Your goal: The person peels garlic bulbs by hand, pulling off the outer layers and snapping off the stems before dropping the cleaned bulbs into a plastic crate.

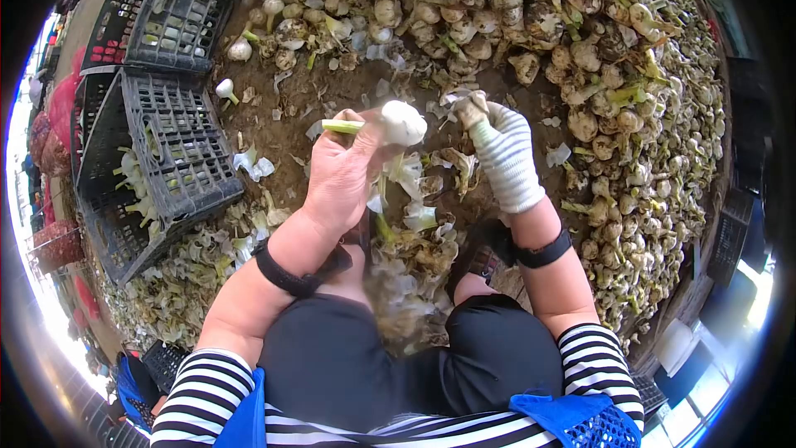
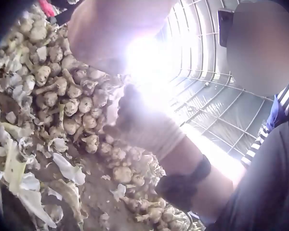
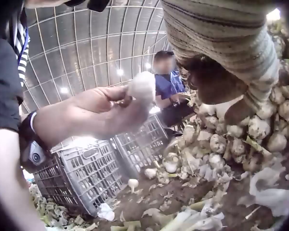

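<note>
Black plastic: two crates (image 1: pixel 178 145), at the ground's left side, with white bulbs inside. Unpeeled garlic heap (image 1: pixel 531 21): across the ground's far and right edges. Loose skins (image 1: pixel 419 216): scattered over the ground (image 1: pixel 274 129) between crates and heap, below both hands. One loose bulb (image 1: pixel 225 89): beside the nearer crate. White garlic bulb (image 1: pixel 403 123), green stem: at the fingertips of the bare left hand (image 1: pixel 340 170), thumb and fingers closed round it, above the ground's middle. Right hand (image 1: pixel 504 153), striped glove: just right of the bulb, fingers curled; whether they gripped anything could not be told. Right wrist view: added a person in blue (image 3: pixel 169 84) beyond the crates and a ribbed roof (image 3: pixel 101 43); the glove hid part of the heap. Left wrist view: glare and blur, held bulb indistinct.
</note>
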`<state>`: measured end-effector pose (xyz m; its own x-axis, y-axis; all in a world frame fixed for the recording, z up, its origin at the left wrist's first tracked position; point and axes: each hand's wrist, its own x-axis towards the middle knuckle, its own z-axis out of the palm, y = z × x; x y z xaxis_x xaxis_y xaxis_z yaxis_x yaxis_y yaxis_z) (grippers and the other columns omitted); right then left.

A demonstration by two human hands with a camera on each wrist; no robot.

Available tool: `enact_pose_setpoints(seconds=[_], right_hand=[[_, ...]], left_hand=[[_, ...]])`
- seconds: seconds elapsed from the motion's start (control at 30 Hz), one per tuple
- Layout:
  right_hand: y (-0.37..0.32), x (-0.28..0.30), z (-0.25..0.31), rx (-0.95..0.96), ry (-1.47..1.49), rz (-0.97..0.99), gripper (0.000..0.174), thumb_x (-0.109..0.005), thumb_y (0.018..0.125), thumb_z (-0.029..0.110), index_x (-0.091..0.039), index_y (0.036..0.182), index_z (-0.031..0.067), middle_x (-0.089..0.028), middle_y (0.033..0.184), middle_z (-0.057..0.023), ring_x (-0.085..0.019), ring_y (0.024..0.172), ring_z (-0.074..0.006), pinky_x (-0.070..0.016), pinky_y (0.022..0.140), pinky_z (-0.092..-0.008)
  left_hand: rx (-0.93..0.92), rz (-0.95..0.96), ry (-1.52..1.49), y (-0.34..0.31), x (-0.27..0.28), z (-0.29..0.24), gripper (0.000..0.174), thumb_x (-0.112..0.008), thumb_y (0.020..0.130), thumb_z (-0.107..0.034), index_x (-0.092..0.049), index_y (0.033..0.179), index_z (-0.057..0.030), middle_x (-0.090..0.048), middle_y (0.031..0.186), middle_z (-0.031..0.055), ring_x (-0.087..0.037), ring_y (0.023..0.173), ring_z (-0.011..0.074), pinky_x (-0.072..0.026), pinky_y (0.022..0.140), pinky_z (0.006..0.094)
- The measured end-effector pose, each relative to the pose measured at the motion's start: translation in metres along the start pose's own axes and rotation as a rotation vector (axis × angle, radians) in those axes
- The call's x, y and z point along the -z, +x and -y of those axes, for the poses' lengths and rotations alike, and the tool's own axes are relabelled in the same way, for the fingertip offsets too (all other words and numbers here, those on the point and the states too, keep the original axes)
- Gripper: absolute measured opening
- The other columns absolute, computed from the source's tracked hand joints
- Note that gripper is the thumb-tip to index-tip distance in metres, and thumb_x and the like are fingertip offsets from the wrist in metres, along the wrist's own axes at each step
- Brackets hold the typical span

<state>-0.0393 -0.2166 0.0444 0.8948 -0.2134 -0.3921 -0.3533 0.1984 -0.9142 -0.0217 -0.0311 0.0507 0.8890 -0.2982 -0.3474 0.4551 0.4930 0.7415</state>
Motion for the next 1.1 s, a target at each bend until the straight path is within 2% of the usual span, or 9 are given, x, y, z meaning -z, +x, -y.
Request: enact_pose_setpoints(seconds=[0.1, 0.2, 0.3, 0.4, 0.43, 0.53, 0.7, 0.97, 1.1], right_hand=[[-0.013, -0.004, 0.003, 0.676, -0.532, 0.012, 0.011, -0.068, 0.072, 0.012, -0.063, 0.080, 0.0061, -0.064, 0.068, -0.0075, -0.056, 0.052, -0.0198, -0.0455, 0.053, -0.0309], [-0.027, -0.021, 0.023, 0.684, -1.065, -0.031, 0.012, -0.068, 0.070, 0.015, -0.064, 0.075, 0.0048, -0.063, 0.066, -0.0114, -0.057, 0.053, -0.0196, -0.0452, 0.053, -0.0311], [0.001, -0.012, 0.006, 0.090, -0.258, 0.022, 0.017, -0.065, 0.073, 0.018, -0.063, 0.073, 0.0018, -0.060, 0.062, -0.0115, -0.052, 0.051, -0.0142, -0.0435, 0.052, -0.0300], [0.030, 0.023, -0.030, 0.138, -0.667, -0.101, 0.023, -0.063, 0.076, 0.021, -0.064, 0.088, 0.0005, -0.061, 0.068, -0.0144, -0.053, 0.060, -0.0144, -0.0472, 0.063, -0.0302], [0.037, 0.035, -0.035, 0.081, -0.891, -0.110, 0.025, -0.063, 0.076, 0.021, -0.064, 0.093, 0.0020, -0.063, 0.074, -0.0162, -0.055, 0.065, -0.0151, -0.0484, 0.068, -0.0308], [0.076, 0.075, -0.050, 0.027, -1.149, -0.349, 0.060, -0.066, 0.076, 0.024, -0.042, 0.130, 0.0121, -0.055, 0.112, -0.0206, -0.058, 0.094, -0.0263, -0.0476, 0.083, -0.0348], [0.129, 0.107, -0.052, 0.015, -1.293, -0.459, 0.071, -0.069, 0.071, 0.025, -0.036, 0.133, 0.0117, -0.052, 0.113, -0.0226, -0.054, 0.102, -0.0357, -0.0465, 0.086, -0.0409], [0.108, 0.108, -0.060, -0.106, -1.005, -0.451, 0.063, -0.068, 0.066, 0.022, -0.045, 0.124, 0.0120, -0.053, 0.111, -0.0253, -0.054, 0.102, -0.0392, -0.0458, 0.086, -0.0405], [0.112, 0.100, -0.061, 0.244, -1.381, -0.503, 0.066, -0.062, 0.075, 0.040, -0.042, 0.124, 0.0015, -0.057, 0.108, -0.0234, -0.054, 0.103, -0.0357, -0.0452, 0.087, -0.0409]], left_hand=[[0.019, -0.019, 0.050, -0.001, -0.002, 0.001, 0.012, -0.058, 0.089, -0.017, -0.049, 0.085, -0.0093, -0.061, 0.099, 0.0050, -0.061, 0.092, 0.0182, -0.0539, 0.074, 0.0340], [-0.239, 0.030, 0.458, 0.000, -0.012, 0.001, 0.009, -0.059, 0.088, -0.011, -0.052, 0.087, -0.0059, -0.063, 0.094, 0.0085, -0.063, 0.082, 0.0168, -0.0531, 0.073, 0.0287], [-0.030, 0.033, 0.041, 0.001, -0.007, -0.009, 0.008, -0.060, 0.087, -0.011, -0.053, 0.086, -0.0069, -0.063, 0.092, 0.0063, -0.062, 0.081, 0.0170, -0.0530, 0.071, 0.0282], [-0.225, 0.044, -0.227, 0.010, 0.070, -0.047, 0.041, -0.048, 0.091, -0.039, -0.051, 0.119, -0.0087, -0.059, 0.110, 0.0097, -0.060, 0.093, 0.0221, -0.0530, 0.076, 0.0352], [0.076, 0.636, -0.686, 0.014, 0.049, -0.086, 0.043, -0.062, 0.084, -0.027, -0.049, 0.121, -0.0093, -0.057, 0.114, 0.0100, -0.058, 0.099, 0.0250, -0.0500, 0.084, 0.0409], [-0.157, 0.692, -0.700, -0.004, 0.038, -0.130, 0.057, -0.070, 0.076, -0.029, -0.047, 0.123, -0.0068, -0.056, 0.117, 0.0115, -0.057, 0.104, 0.0265, -0.0494, 0.086, 0.0426], [0.051, 0.328, -0.406, 0.019, 0.018, -0.063, 0.053, -0.049, 0.088, -0.050, -0.055, 0.114, -0.0040, -0.060, 0.110, 0.0133, -0.056, 0.104, 0.0248, -0.0425, 0.094, 0.0386], [0.296, 0.039, 0.161, 0.014, 0.008, 0.002, 0.023, -0.055, 0.090, -0.024, -0.055, 0.105, -0.0057, -0.062, 0.095, 0.0094, -0.061, 0.083, 0.0192, -0.0500, 0.076, 0.0344], [0.318, -0.049, 0.227, 0.014, 0.011, 0.013, 0.023, -0.057, 0.089, -0.020, -0.054, 0.105, -0.0046, -0.062, 0.093, 0.0098, -0.061, 0.081, 0.0192, -0.0506, 0.075, 0.0341]])
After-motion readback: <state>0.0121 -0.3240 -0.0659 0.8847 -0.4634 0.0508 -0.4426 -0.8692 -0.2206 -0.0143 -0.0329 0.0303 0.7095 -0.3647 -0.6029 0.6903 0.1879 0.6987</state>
